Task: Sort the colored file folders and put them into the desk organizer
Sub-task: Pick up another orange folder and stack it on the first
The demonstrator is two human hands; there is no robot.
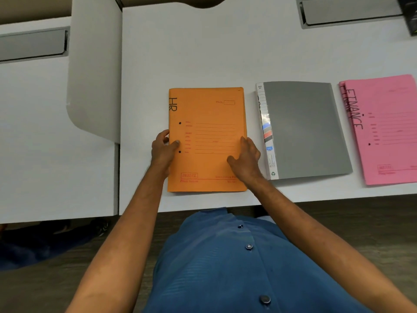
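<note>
An orange folder (pixel 206 109) marked "HR" lies flat on the white desk (pixel 203 53), straight in front of me. My left hand (pixel 163 150) grips its left edge, thumb on top and fingers curled round the side. My right hand (pixel 246 159) rests on the folder's right edge, fingers spread over the cover. To the right lies a grey display-book folder (pixel 304 129), and past it a pink folder (pixel 388 129) marked "FINANCE", cut off by the frame. No desk organizer is in view.
A white partition panel (pixel 94 64) stands at the desk's left edge, with a second white desk (pixel 45 143) beyond it. Grey cable-tray lids (pixel 347 10) sit at the back. A dark object (pixel 409 14) shows at the top right corner.
</note>
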